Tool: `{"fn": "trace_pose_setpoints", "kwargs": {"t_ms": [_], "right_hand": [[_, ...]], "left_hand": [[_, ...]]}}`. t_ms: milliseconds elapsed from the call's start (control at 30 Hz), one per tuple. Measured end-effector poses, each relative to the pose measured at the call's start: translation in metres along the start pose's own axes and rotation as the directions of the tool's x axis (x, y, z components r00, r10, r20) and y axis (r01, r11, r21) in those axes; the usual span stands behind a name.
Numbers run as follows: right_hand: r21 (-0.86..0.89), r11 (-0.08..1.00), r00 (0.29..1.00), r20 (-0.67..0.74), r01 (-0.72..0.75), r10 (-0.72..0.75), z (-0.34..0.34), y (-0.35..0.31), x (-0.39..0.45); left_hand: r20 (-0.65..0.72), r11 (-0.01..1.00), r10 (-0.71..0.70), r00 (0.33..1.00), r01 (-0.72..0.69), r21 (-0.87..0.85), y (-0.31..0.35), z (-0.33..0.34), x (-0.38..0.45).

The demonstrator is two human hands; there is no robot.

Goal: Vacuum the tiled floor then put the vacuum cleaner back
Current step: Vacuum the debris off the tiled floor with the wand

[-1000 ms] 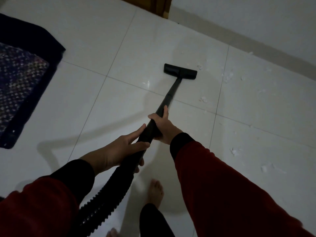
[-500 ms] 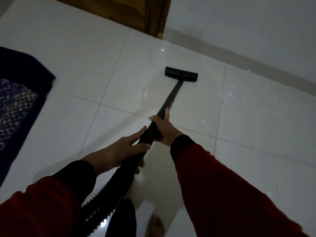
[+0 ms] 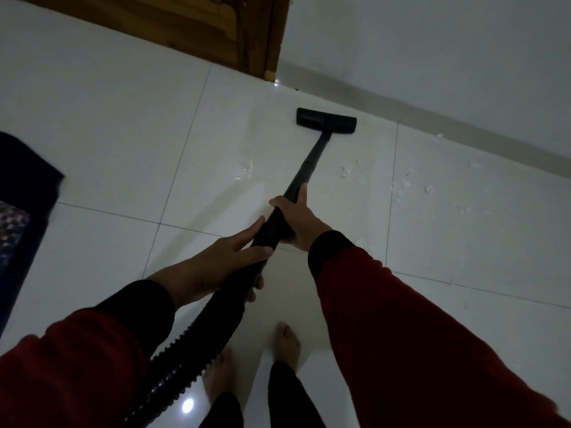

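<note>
A black vacuum wand [image 3: 312, 162] runs from my hands down to its flat floor head [image 3: 326, 121], which lies on the white tiled floor [image 3: 123, 143] close to the wall. My right hand [image 3: 296, 220] grips the wand higher up, thumb along the tube. My left hand [image 3: 222, 261] grips the wand's lower end where the ribbed black hose [image 3: 185, 344] begins. White scraps of litter [image 3: 401, 189] lie on the tiles to the right of the wand. A few more scraps [image 3: 245, 171] lie to its left.
A wooden door and frame [image 3: 216, 29] stand at the top. A white wall with a grey skirting [image 3: 432, 115] runs along the right. A dark patterned rug [image 3: 18, 217] lies at the left edge. My bare feet [image 3: 285, 344] stand below the hands.
The floor head has slid forward toward the wall and door, past scraps that lay ahead of it. I have stepped forward; both hands keep their grip on the wand.
</note>
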State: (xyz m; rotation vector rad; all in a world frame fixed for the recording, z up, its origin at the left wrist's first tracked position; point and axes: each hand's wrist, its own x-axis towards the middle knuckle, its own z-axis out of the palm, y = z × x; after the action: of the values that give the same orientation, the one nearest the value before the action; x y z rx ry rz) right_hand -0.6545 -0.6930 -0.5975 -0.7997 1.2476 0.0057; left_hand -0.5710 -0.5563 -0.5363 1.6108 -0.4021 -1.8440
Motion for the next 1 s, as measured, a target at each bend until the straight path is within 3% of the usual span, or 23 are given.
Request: {"fn": "trace_pose_setpoints", "kwargs": {"t_ms": [267, 600, 1000], "right_hand": [[-0.027, 0.999, 1.0, -0.017, 0.019, -0.019, -0.034, -0.041, 0.028], [-0.052, 0.999, 0.994, -0.11, 0.01, -0.016, -0.081, -0.047, 0.006], [-0.013, 1.0, 0.987, -0.16, -0.011, 0.009, -0.101, 0.028, -0.062]], "left_hand": [[-0.007, 0.998, -0.006, 1.0, 0.006, -0.057, 0.042, 0.016, 0.04], [0.042, 0.989, -0.003, 0.999, 0.01, -0.148, 0.059, 0.067, 0.043], [0.103, 0.996, -0.039, 0.994, 0.047, -0.073, 0.007, 0.117, -0.004]]}}
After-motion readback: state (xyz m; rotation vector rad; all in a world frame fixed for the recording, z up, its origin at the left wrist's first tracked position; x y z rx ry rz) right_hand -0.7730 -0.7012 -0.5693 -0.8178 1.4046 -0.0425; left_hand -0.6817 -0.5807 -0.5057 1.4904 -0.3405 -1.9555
